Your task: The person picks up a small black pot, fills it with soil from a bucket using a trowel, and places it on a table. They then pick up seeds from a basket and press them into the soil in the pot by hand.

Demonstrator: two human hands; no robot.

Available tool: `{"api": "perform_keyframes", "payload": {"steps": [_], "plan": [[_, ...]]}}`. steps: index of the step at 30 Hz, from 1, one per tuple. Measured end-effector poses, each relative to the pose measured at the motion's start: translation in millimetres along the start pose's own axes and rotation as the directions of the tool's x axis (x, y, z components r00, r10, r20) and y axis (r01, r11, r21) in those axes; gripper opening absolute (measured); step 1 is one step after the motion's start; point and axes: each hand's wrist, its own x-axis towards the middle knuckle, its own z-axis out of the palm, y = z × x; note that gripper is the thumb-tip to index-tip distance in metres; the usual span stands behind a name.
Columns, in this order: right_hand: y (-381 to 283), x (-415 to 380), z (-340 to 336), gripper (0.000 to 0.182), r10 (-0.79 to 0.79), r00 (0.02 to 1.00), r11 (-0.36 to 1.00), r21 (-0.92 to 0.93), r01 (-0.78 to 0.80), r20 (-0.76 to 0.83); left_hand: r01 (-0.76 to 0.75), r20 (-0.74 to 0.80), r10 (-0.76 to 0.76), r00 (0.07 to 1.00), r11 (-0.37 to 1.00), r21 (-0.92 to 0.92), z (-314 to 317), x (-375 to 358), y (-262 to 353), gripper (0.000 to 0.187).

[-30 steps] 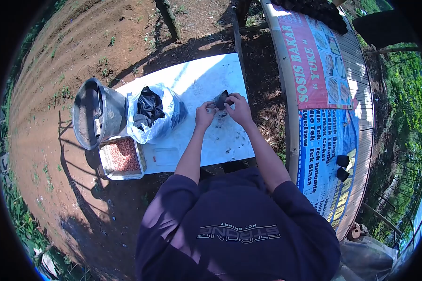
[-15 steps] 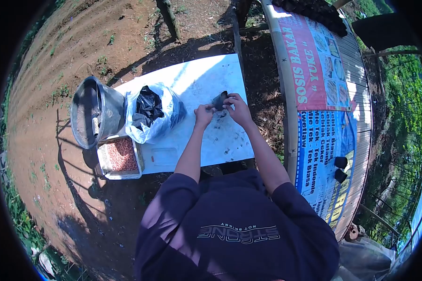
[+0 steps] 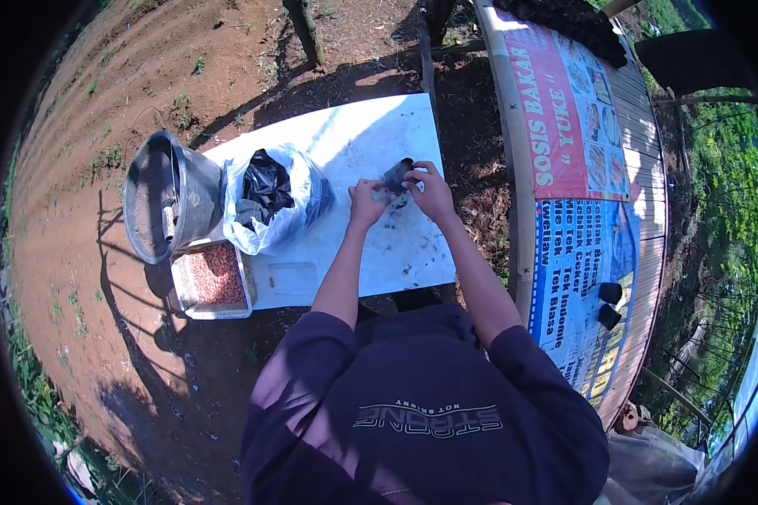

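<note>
Black pouch (image 3: 397, 175) is located over the white table (image 3: 354, 265), the right hand's (image 3: 431, 195) fingers pinched on its side, the left hand's (image 3: 366, 204) bent at its lower end, grip indiscernible, presumably for steadiness, with the open plastic bag (image 3: 265, 241) apparently placed for easy reach.

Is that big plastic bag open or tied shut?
Open: the translucent white plastic bag gapes at its top, showing crumpled black plastic inside.

I wear a dark navy shirt (image 3: 429, 362) of purplish tone; its wide sleeves (image 3: 535, 358) leave my forearms (image 3: 341, 273) bare, and pale outlined lettering (image 3: 429, 419) says STRONG, NOT SKINNY
</note>
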Motion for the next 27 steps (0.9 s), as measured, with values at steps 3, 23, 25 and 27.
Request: {"api": "perform_keyframes", "payload": {"steps": [3, 23, 25, 27], "plan": [[-2, 0, 0, 0.016, 0.004, 1.0, 1.0, -0.024, -0.003, 0.019, 0.022, -0.003, -0.022, 1.0, 0.998, 0.052, -5, -2, 5, 0.03], [-4, -4, 10, 0.008, -0.154, 0.987, 0.977, -0.158, 0.145, -0.046, 0.039, -0.148, -0.007, 0.989, 0.977, 0.211, -3, -8, 17, 0.014], [-4, -5, 13, 0.008, -0.179, 0.983, 0.973, -0.155, 0.17, -0.049, 0.045, -0.116, -0.019, 0.993, 0.971, 0.233, -4, -7, 13, 0.017], [-5, -5, 16, 0.009, -0.208, 0.976, 0.968, -0.156, 0.197, -0.058, 0.031, -0.109, -0.006, 0.994, 0.973, 0.228, -5, -7, 7, 0.023]]}}
